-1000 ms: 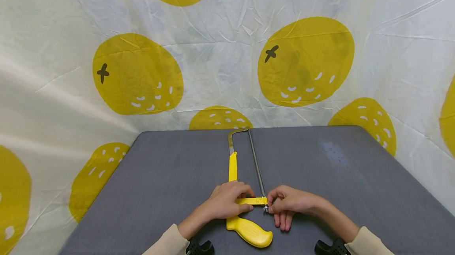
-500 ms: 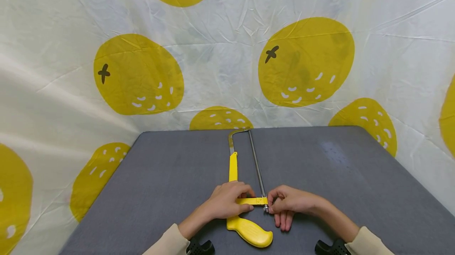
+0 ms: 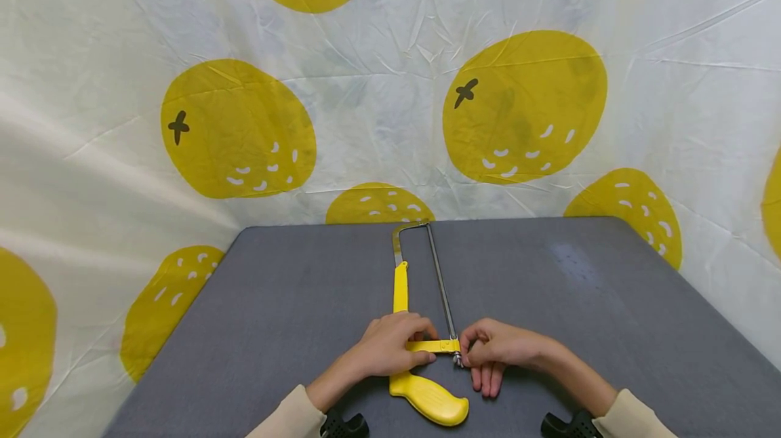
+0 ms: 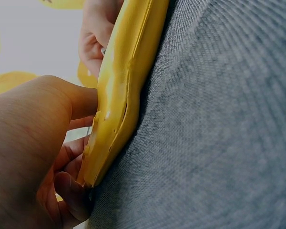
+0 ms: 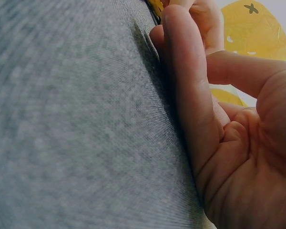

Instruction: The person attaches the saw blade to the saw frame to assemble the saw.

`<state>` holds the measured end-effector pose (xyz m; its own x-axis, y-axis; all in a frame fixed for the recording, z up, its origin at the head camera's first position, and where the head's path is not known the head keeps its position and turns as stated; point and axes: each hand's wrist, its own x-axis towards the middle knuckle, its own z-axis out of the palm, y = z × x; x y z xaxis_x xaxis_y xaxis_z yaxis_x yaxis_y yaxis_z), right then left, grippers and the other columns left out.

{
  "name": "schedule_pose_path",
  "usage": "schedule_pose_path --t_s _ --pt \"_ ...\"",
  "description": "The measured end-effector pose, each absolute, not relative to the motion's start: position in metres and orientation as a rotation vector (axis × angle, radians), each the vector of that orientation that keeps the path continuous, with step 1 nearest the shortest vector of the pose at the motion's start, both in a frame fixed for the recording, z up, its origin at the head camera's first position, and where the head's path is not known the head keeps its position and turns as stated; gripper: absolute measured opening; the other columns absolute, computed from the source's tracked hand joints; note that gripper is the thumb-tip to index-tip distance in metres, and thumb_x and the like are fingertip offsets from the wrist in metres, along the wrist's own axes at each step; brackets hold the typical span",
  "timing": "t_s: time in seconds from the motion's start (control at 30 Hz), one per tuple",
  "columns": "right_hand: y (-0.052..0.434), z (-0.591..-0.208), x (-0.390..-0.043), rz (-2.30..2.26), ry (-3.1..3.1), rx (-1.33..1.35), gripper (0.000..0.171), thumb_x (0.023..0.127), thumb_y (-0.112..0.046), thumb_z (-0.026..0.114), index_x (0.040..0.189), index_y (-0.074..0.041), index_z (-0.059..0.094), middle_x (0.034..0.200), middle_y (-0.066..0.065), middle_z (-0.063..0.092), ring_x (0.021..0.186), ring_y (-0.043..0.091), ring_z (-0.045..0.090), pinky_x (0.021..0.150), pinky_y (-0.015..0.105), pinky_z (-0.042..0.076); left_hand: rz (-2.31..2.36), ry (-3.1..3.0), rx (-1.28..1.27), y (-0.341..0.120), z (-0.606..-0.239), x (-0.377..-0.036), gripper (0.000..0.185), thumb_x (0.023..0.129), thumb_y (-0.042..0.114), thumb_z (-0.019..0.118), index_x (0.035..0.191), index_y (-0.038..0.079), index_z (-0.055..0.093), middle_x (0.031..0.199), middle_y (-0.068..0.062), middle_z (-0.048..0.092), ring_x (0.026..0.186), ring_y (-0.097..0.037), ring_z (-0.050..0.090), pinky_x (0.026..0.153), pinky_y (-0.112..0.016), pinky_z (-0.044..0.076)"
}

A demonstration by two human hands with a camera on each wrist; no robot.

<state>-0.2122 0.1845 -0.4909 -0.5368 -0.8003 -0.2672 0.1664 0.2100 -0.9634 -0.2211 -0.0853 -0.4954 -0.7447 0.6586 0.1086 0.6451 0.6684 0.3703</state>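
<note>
A yellow hacksaw [image 3: 428, 400] lies on the grey table, its handle toward me and its metal blade [image 3: 441, 282] running away along the right side. My left hand [image 3: 386, 346] grips the frame where the yellow crossbar meets the handle, thumb on the near side and fingers on the far side. In the left wrist view the yellow handle [image 4: 124, 81] rests along the cloth. At the crossbar's right end, my right hand [image 3: 503, 345] pinches a small metal wing nut [image 3: 457, 360] between thumb and index finger. Its other fingers [image 5: 190, 71] extend low over the table in the right wrist view.
The grey cloth-covered table [image 3: 293, 289] extends on both sides of the saw. Behind it hangs a white curtain [image 3: 378, 112] printed with yellow fruit. Black wrist straps [image 3: 344, 426] sit below both hands.
The wing nut's wings show at a slightly different angle by the right fingertips. Both hands and the hacksaw otherwise keep their places.
</note>
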Motion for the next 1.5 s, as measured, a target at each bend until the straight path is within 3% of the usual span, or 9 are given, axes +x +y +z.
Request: schedule_pose_path --t_s 0.6,1.5 --pt "0.1854 -0.4892 -0.2141 -1.433 1.641 -0.594 0.01 0.095 -0.006 0.067 0.102 -0.003 0.061 0.078 0.004 0.075 0.061 0.007 0.072 0.057 0.027 0.059 0.603 2.834 1.093 -0.085 -0.4936 -0.2215 0.019 0.093 0.048 0.073 0.111 0.042 0.07 0.089 0.02 0.059 0.078 0.004 0.051 0.063 -0.021 0.04" --pt "0.184 -0.4867 -0.214 -1.442 1.676 -0.583 0.013 0.097 -0.011 0.068 0.102 -0.001 0.062 0.073 0.004 0.074 0.057 0.007 0.071 0.054 0.028 0.059 0.592 2.844 1.092 -0.0815 -0.493 -0.2225 0.019 0.093 0.046 0.074 0.11 0.041 0.07 0.085 0.019 0.057 0.074 0.003 0.049 0.06 -0.021 0.039"
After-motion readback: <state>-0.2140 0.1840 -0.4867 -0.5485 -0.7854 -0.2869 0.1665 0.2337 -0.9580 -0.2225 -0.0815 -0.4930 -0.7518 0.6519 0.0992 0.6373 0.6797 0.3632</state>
